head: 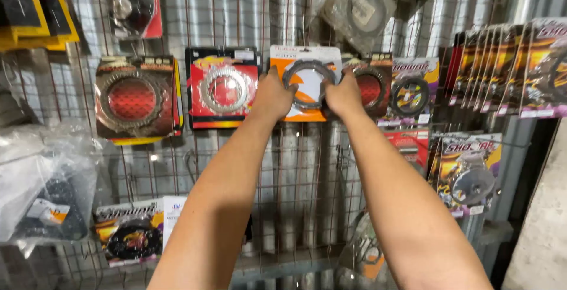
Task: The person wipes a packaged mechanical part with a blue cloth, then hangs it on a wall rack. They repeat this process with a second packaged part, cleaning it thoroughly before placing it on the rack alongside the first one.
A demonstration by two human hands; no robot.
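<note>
Head view, left hand (273,96) and right hand (344,95) grasping orange carded ring pack (307,83) by its side edges, packs crowding both sides

Both arms reach up to a wire grid rack (177,166) fixed on a corrugated metal wall (295,166). Left hand (273,96) grips the left edge of an orange and white carded pack (307,110) bearing a dark ring-shaped disc (308,83); right hand (344,94) grips its right edge. Pack hangs upright against the rack, between the hands.

Just left of it: red carded pack with a silver toothed ring (223,88). Further left: pack with a round red disc (134,98). Just right, partly behind the right hand: another red disc pack (378,86). Far right: overlapping row of hung packs (508,68). Lower left: clear plastic bags (44,183).
</note>
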